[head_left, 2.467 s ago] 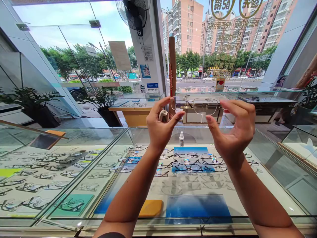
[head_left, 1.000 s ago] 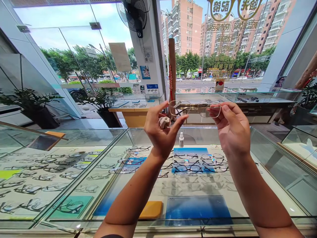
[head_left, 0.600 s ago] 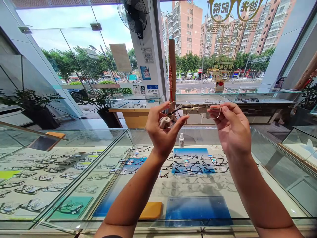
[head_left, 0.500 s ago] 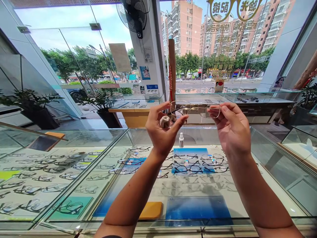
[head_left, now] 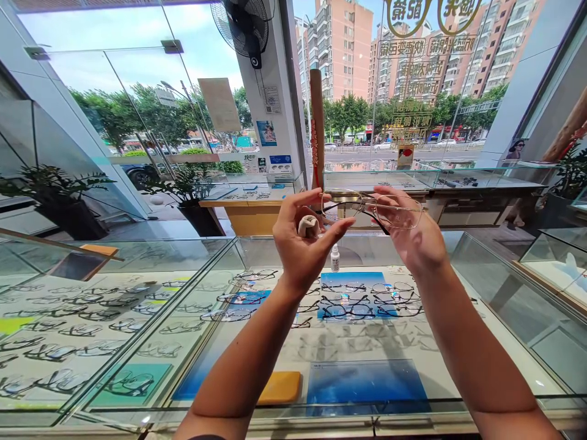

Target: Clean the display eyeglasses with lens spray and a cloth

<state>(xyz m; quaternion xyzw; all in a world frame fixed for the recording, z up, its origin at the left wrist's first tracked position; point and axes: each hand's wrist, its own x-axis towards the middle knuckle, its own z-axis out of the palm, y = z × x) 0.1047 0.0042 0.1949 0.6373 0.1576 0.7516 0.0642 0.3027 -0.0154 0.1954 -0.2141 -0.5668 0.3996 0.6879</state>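
Your left hand (head_left: 298,238), bent up at the wrist, pinches one rim of the glasses (head_left: 361,206) between index finger and thumb, a crumpled cloth (head_left: 309,226) tucked in the palm. Your right hand (head_left: 420,243) is raised behind the other lens, fingers loosely extended; its grip cannot be told. The glasses hang above the glass counter (head_left: 330,423). Mirrored window lettering (head_left: 408,15) includes 配镜; the white bottle (head_left: 335,259) bears an unreadable label.

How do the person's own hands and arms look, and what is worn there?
The left hand and right hand are gloveless, with no watch or bracelet visible. Both forearms are bare. A dark sleeve edge shows on the left arm, at the picture's bottom; no right sleeve is in view.
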